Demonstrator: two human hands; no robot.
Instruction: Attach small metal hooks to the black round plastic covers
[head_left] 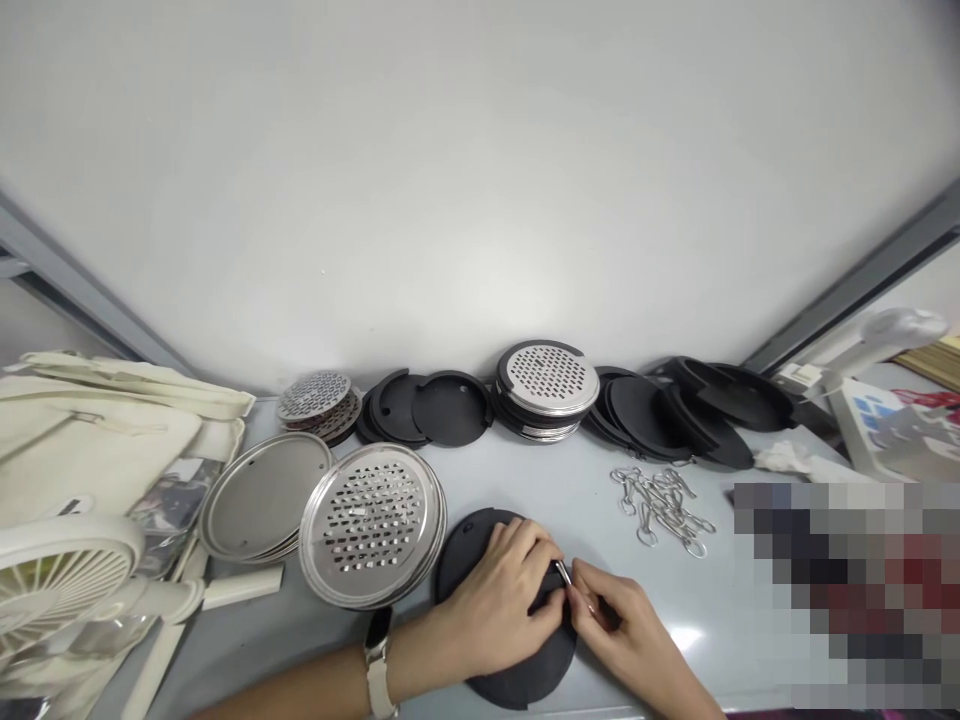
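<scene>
A round black plastic disc (517,685) rests on the table in front of me, partly covered by my hands. My left hand (506,600) lies across it with fingers curled, gripping it and hiding its middle. At the disc's right edge, my right hand (619,620) pinches a thin shiny metal clip (563,573) between thumb and fingers. The clip's tip meets the edge beside my left fingertips; whether it passes through a hole cannot be seen. Several similar wire clips (664,508) are heaped beyond my right hand.
Perforated metal grater plates (375,525) and plain metal discs (262,495) are stacked at left. Along the wall are black discs (450,408), a stack topped by a grater (547,378), and black covers (652,410). A white fan (67,585) and cream bag (97,430) stand far left.
</scene>
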